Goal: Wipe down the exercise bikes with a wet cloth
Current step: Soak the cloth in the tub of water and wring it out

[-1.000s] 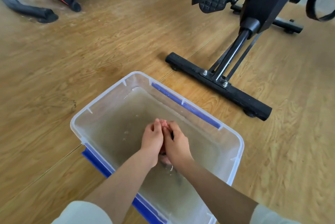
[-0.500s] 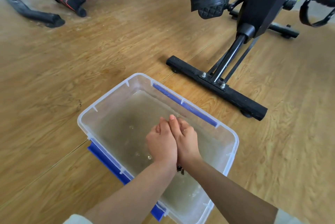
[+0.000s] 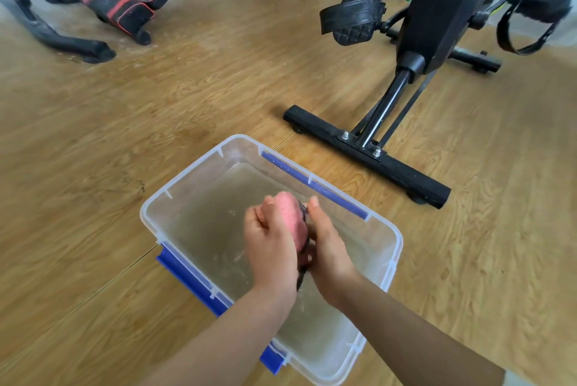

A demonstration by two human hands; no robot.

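Bin (image 3: pixel 175 198) sits near bike (image 3: pixel 443 10) base bar; open floor (image 3: pixel 93 135) to the left. Left hand (image 3: pixel 270 245) & right hand (image 3: pixel 327 248) both curled tight round pink cloth (image 3: pixel 292 217) over water.

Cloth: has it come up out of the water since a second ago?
Yes. The cloth has risen, now bunched between both hands above the water, against the tub rim.

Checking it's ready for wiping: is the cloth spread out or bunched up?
Bunched up. The pink cloth is squeezed into a wad between the left hand and right hand, above the water-filled tub.
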